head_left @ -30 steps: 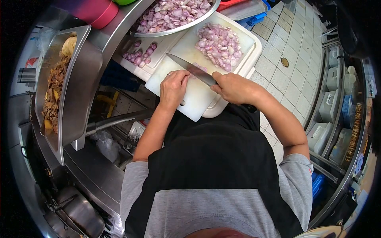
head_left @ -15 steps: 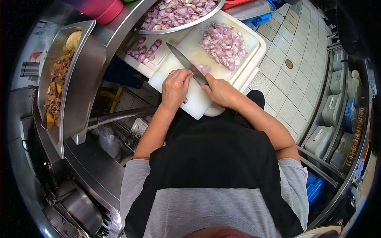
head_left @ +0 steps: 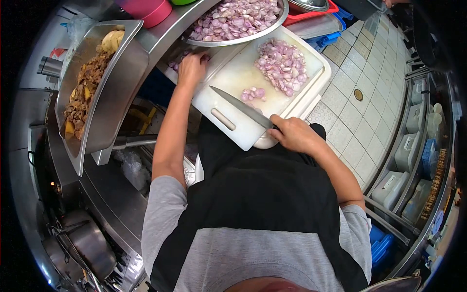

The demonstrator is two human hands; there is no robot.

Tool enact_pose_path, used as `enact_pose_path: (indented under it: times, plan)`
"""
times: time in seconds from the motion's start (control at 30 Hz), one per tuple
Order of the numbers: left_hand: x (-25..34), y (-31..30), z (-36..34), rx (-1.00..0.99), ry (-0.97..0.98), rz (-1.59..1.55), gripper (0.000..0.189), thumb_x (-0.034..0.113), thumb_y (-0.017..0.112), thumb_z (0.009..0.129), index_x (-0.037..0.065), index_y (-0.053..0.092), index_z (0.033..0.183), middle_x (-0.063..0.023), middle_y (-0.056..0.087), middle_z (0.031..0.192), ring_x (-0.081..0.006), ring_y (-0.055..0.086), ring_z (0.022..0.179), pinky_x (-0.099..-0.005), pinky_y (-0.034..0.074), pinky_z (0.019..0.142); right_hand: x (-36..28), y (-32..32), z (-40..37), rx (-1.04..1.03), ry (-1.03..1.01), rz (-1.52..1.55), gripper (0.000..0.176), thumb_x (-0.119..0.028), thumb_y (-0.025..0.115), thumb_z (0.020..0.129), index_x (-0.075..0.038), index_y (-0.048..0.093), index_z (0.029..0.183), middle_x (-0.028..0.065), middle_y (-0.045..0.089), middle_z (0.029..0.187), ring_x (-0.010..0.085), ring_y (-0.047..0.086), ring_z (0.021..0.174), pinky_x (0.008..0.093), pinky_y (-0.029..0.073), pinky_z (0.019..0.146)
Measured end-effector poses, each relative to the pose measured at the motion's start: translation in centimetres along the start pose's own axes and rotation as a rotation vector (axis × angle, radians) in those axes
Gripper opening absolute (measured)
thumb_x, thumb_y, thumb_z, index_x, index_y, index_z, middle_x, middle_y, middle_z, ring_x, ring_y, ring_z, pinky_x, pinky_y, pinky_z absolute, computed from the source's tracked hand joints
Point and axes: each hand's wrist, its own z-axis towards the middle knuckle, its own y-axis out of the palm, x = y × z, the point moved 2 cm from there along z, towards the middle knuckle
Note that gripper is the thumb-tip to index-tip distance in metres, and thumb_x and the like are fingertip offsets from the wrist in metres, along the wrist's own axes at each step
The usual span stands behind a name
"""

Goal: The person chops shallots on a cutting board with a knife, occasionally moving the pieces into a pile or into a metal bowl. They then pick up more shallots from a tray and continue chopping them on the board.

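My right hand [head_left: 297, 134] is closed round the handle of a kitchen knife [head_left: 241, 106], whose blade lies low across the white cutting board [head_left: 219, 100]. Beyond the blade sits a small group of sliced shallots [head_left: 253, 94], with a larger heap of sliced shallots [head_left: 282, 67] further back. Off the board's left side, my left hand [head_left: 191, 70] reaches down among peeled whole shallots [head_left: 173, 65]. Its fingertips are hidden, so whether it grips one does not show.
A large metal bowl [head_left: 284, 18] of sliced shallots stands behind the board. To the left is a deep steel pan [head_left: 116, 73] of cooked food. A red tray [head_left: 304, 18] is at the back, and another person's hand [head_left: 390, 3] shows at top right.
My left hand has left the board by the blade and moved to the whole shallots at far left. The knife has come slightly toward me, still in my right hand.
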Motion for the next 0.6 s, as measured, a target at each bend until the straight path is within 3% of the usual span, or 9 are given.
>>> enact_pose_path:
  times: [0.07, 0.17, 0.3, 0.37, 0.43, 0.5, 0.6]
  plan:
    - [-0.8, 1.6, 0.9, -0.254, -0.069, 0.093, 0.025, 0.019, 0.064, 0.084, 0.01, 0.072, 0.105, -0.0207, 0.069, 0.102, -0.0399, 0.065, 0.093, -0.0476, 0.051, 0.084, 0.6, 0.0, 0.5, 0.026, 0.017, 0.026, 0.028, -0.03, 0.055, 0.095, -0.005, 0.051, 0.107, 0.0259, 0.065, 0.078, 0.0454, 0.065, 0.08, 0.0542, 0.051, 0.074]
    - [-1.4, 2.6, 1.6, -0.268, -0.07, 0.102, 0.028, 0.021, 0.064, 0.083, 0.011, 0.071, 0.108, -0.022, 0.069, 0.101, -0.0411, 0.065, 0.093, -0.0483, 0.051, 0.083, 3.1, -0.8, 1.3, 0.116, 0.054, 0.055, 0.029, -0.03, 0.055, 0.094, -0.004, 0.054, 0.108, 0.0276, 0.066, 0.081, 0.046, 0.065, 0.082, 0.0547, 0.05, 0.077]
    - [1.0, 0.9, 1.0, -0.217, -0.098, 0.15, 0.031, 0.013, 0.062, 0.084, 0.01, 0.066, 0.114, -0.0207, 0.067, 0.102, -0.0416, 0.065, 0.091, -0.0494, 0.052, 0.083, 5.8, -2.6, 1.8, 0.19, 0.124, 0.074, 0.029, -0.028, 0.056, 0.092, -0.002, 0.056, 0.106, 0.0292, 0.066, 0.083, 0.0459, 0.065, 0.084, 0.0533, 0.05, 0.079]
    - [3.5, -1.1, -0.5, -0.016, -0.03, 0.093, 0.028, 0.011, 0.064, 0.085, 0.007, 0.063, 0.112, -0.0189, 0.067, 0.1, -0.0403, 0.065, 0.092, -0.0481, 0.052, 0.082, 5.7, -3.4, 1.6, 0.213, 0.197, 0.061, 0.03, -0.028, 0.057, 0.092, -0.002, 0.055, 0.106, 0.029, 0.066, 0.083, 0.0456, 0.065, 0.085, 0.0518, 0.05, 0.079]
    - [5.5, -1.6, -2.4, -0.08, 0.053, -0.166, 0.024, 0.01, 0.065, 0.086, 0.006, 0.062, 0.109, -0.0144, 0.067, 0.096, -0.031, 0.067, 0.09, -0.0397, 0.052, 0.08, 5.6, -3.3, 1.6, 0.229, 0.186, 0.023, 0.029, -0.028, 0.057, 0.093, -0.002, 0.054, 0.105, 0.028, 0.066, 0.081, 0.0451, 0.065, 0.084, 0.0517, 0.051, 0.077]
    - [8.9, -2.1, -5.0, -0.386, -0.089, -0.452, 0.022, 0.007, 0.066, 0.086, 0.006, 0.059, 0.107, -0.0072, 0.067, 0.091, -0.0186, 0.065, 0.082, -0.0319, 0.051, 0.076, 5.4, -2.9, 1.5, 0.238, 0.176, -0.016, 0.029, -0.028, 0.057, 0.093, -0.001, 0.053, 0.104, 0.0269, 0.066, 0.08, 0.0447, 0.066, 0.082, 0.0517, 0.051, 0.076]
    - [11.7, -2.1, -7.6, -0.604, -0.039, -0.481, 0.021, 0.007, 0.071, 0.084, 0.003, 0.063, 0.103, -0.0048, 0.069, 0.087, -0.0149, 0.065, 0.08, -0.0298, 0.052, 0.071, 3.8, -1.9, 1.1, 0.28, 0.101, -0.154, 0.028, -0.027, 0.057, 0.093, 0.0, 0.051, 0.1, 0.0231, 0.067, 0.075, 0.0425, 0.066, 0.075, 0.0517, 0.052, 0.068]
